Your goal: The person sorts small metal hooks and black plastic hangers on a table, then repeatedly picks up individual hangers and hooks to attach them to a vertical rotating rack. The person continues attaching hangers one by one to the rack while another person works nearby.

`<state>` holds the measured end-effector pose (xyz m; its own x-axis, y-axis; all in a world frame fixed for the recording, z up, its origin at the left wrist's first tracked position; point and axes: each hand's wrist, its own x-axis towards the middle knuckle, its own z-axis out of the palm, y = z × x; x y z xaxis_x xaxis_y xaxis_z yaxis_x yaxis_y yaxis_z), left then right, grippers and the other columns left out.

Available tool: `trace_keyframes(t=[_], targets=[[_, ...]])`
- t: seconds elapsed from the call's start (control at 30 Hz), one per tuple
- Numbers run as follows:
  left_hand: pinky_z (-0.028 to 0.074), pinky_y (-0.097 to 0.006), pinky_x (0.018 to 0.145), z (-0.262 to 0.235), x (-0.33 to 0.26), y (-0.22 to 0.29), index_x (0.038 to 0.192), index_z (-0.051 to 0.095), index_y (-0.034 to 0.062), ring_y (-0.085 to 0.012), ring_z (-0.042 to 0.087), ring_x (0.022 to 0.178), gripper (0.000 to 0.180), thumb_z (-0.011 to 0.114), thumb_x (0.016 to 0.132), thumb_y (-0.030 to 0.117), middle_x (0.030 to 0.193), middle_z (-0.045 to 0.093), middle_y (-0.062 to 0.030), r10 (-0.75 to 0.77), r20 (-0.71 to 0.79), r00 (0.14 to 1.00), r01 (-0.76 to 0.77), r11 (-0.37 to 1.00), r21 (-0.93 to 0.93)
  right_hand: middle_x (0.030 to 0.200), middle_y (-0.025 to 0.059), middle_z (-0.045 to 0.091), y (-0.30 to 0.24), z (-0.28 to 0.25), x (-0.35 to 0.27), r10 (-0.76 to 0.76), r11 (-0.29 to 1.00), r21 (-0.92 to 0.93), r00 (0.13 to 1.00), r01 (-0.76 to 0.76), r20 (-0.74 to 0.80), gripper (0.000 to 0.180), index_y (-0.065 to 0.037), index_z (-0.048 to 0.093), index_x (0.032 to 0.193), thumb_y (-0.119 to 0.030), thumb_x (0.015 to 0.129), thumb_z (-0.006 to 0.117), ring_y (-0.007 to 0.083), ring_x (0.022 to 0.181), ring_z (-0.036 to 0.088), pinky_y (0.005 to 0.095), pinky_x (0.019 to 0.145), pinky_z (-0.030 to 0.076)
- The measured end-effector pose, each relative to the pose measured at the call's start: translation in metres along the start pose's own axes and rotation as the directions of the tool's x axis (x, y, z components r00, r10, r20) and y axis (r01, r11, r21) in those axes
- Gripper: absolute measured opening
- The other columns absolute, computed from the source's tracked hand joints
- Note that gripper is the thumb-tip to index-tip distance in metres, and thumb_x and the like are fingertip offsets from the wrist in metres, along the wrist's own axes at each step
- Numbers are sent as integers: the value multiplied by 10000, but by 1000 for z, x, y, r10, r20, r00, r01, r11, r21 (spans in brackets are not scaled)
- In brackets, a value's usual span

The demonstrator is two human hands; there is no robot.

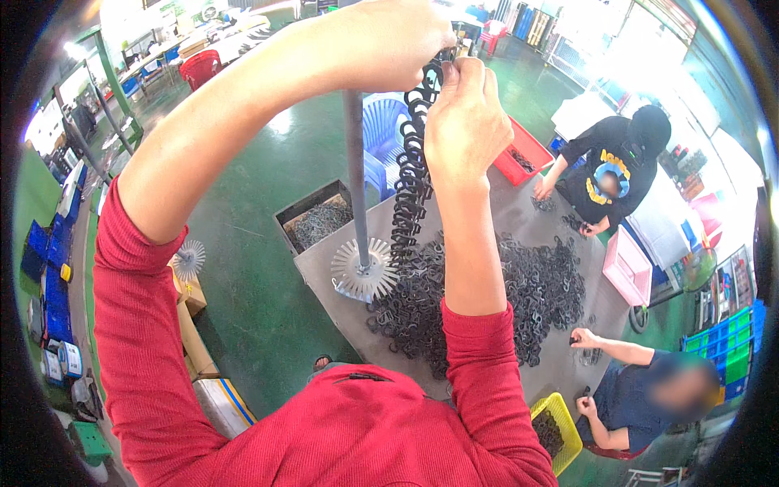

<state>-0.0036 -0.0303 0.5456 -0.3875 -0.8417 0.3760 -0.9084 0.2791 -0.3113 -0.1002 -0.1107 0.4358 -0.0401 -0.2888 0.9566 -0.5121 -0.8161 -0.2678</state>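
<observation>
Both arms are raised in front of me in red sleeves. My left hand (410,45) is closed at the top edge of the view, its fingertips partly hidden. Close beside it, my right hand (471,114) is closed with its fingers curled on the upper end of a strand of black hook-shaped parts (410,178). The strand hangs down to the table, beside a grey upright pole (355,170). A slotted metal disc (345,266) surrounds the pole's base. Below my right forearm spreads a large heap of similar black parts (535,300).
Two people sit at the right side of the grey table (324,276), handling small black parts. Around it are a red tray (519,154), a pink basin (627,264), a yellow basket (572,430), a metal bin (316,215) and a blue chair (385,134).
</observation>
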Motion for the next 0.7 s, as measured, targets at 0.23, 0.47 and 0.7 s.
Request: trace_keyframes(t=[0.23,0.47,0.7], targets=[[486,-424,782,2,2,1,935,591,-44,-378,608,858,247,519,705,9,828,616,-225,15,6,1000,-15,998,-64,732,50,596,60,-14,1,298,684,599,909,-416,291,123,-28,615,873,-143,893,576,163,635,556,300,579,434],[456,-404,859,-5,-20,-22,1092,546,-51,-376,574,958,343,493,766,42,962,595,-243,64,-46,997,-75,943,-325,835,92,639,149,-109,31,442,896,-295,722,-331,533,271,-68,658,949,-319,856,617,219,749,618,336,684,466],[466,-413,830,-5,-7,-11,1029,568,-71,-389,588,937,349,565,737,119,938,609,-263,-4,37,999,9,991,-133,935,99,630,75,-65,19,152,977,98,942,-189,299,221,-84,625,968,-251,826,653,275,862,610,374,766,478]])
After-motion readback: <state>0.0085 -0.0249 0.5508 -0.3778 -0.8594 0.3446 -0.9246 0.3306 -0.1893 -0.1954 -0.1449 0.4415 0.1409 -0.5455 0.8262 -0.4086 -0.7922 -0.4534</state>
